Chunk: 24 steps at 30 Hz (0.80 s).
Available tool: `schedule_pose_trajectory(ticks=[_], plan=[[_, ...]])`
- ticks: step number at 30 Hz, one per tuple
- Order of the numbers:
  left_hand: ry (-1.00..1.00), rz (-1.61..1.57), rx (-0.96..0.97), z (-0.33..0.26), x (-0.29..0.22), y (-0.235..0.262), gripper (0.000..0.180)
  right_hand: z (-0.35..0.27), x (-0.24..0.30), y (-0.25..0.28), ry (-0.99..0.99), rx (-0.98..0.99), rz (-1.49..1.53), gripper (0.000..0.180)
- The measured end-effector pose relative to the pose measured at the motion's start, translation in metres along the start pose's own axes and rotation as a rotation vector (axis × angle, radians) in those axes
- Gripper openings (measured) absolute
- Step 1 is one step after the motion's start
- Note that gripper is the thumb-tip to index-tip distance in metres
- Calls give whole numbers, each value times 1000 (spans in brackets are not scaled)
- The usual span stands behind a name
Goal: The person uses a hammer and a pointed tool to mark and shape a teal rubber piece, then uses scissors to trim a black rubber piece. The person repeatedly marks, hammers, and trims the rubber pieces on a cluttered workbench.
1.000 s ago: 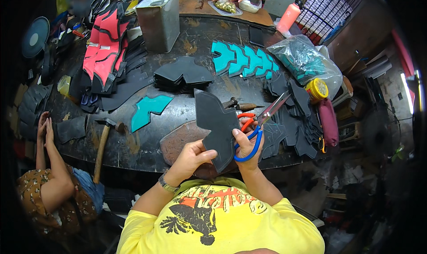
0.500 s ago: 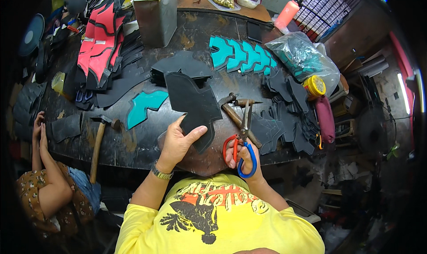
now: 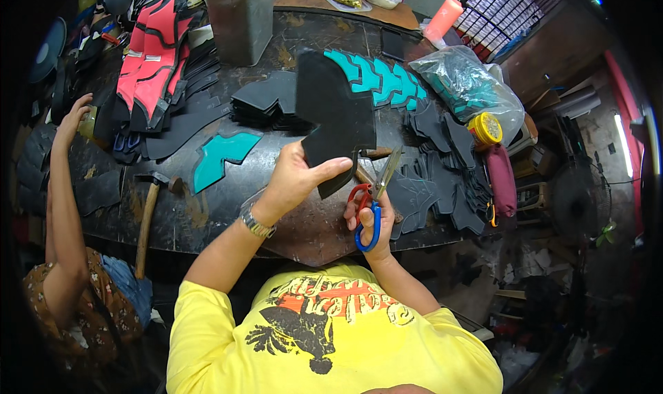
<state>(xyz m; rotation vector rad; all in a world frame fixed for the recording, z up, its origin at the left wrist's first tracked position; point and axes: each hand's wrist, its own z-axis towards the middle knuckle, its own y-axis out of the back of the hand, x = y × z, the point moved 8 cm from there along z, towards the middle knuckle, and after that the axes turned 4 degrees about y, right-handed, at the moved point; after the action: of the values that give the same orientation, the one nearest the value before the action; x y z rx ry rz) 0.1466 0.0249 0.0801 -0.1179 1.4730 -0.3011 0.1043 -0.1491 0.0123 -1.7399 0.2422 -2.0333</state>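
Observation:
My left hand grips a black curved cut piece by its lower end, thumb on its face, and holds it raised over the table. In my right hand is a pair of scissors with one red and one blue handle loop. The blades point up and away, close to the piece's lower right edge; whether they touch it I cannot tell. Behind the raised piece lies a stack of black cut pieces. A teal cut piece rests on the table to the left of my left hand.
Overlapping teal pieces lie beyond, next to a clear plastic bag. A yellow tub and black piles stand right. Pink pieces, a metal can and a hammer are left. A co-worker's arm reaches in there.
My left hand has moved the black piece up and to the right, over part of the teal row. The scissors have risen slightly beside it. The co-worker's arm at left now reaches farther forward.

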Motion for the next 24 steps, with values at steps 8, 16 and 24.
schedule_pose_trajectory(ticks=[8, 16, 24], plan=[[80, 11, 49, 35, 32, -8, 20, 0, -2, 3, 14, 42, -62, 58], [53, 46, 72, 27, 49, 0, 24, -3, -6, -3, -15, 94, -160, 60], [108, 33, 61, 29, 58, 6, 28, -1, -3, -1, 5, 23, -162, 62]])
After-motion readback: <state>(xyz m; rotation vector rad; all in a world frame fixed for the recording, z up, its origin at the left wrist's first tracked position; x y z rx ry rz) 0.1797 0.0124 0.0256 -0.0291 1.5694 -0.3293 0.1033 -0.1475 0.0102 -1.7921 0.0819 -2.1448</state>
